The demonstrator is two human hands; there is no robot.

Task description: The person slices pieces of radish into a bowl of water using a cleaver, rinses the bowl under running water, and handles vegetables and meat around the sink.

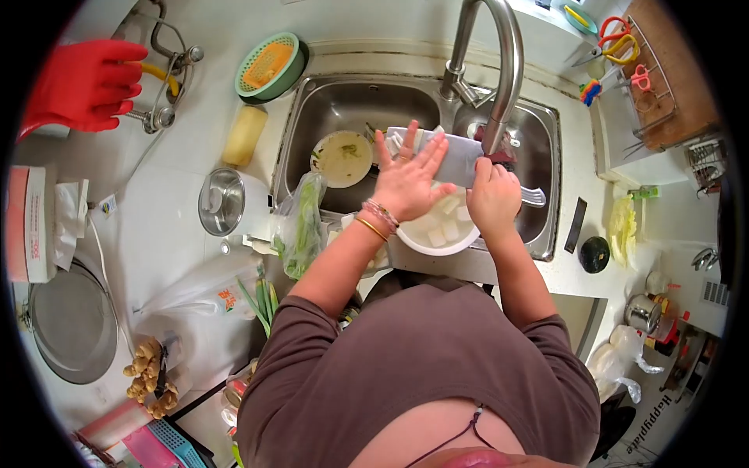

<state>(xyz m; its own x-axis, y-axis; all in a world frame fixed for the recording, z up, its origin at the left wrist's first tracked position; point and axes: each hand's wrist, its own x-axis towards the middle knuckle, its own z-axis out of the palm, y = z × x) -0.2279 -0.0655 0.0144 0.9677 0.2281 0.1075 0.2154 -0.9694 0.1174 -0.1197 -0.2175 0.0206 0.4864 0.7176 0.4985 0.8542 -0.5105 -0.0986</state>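
My right hand (495,196) is closed around the handle of a cleaver (459,160), whose broad grey blade is level over the sink divider. A pale slotted end (533,197) sticks out to the right of that fist. My left hand (409,183) has its fingers spread over the left part of the blade; whether they touch it I cannot tell. Small white bits (395,144) show by its fingertips. Just below both hands is a white bowl (438,251) with white chunks (446,228) in it.
The faucet (511,70) arches close above the blade. In the left sink basin (359,97) lies a plate (341,158) with green scraps. Bagged greens (303,226), a metal-lined pot (221,201) and a green basket (269,66) stand left; a dark round vegetable (594,254) lies right.
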